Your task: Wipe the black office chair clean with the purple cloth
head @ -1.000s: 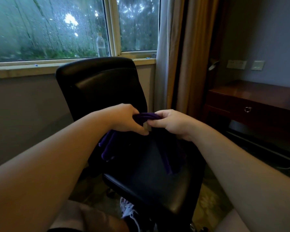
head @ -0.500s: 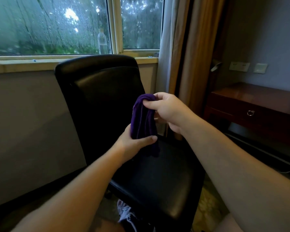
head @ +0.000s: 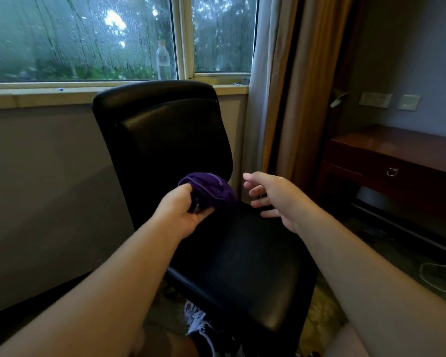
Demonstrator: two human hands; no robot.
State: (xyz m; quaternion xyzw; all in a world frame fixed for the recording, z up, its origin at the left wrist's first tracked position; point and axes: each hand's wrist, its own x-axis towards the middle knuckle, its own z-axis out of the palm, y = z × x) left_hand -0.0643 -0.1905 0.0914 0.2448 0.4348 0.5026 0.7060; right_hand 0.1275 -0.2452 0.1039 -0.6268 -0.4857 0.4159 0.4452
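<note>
While the left hand (head: 183,212) grips the bunched purple cloth (head: 211,189), fingers curled round the near side of the wad, the right hand (head: 276,199) hangs free just to the right of the cloth, its fingers spread and loosely bent, holding nothing. The cloth bulges up and beyond the left fingers, in front of the lower backrest of the black office chair (head: 165,130); whether it touches the backrest cannot be told. The chair's seat (head: 242,258) lies below both hands and runs back toward the person between the two forearms. Beyond the hands, past the top of the backrest, a plastic bottle (head: 163,60) stands on the windowsill (head: 36,95) against rain-streaked glass. A curtain (head: 289,99) hangs beyond and above the right hand. Well to the right of the right hand stands a wooden desk (head: 397,150), whose drawer bears a ring pull (head: 392,172). Below the left forearm, beside the seat's near edge, a shoe (head: 198,323) shows on the floor.
</note>
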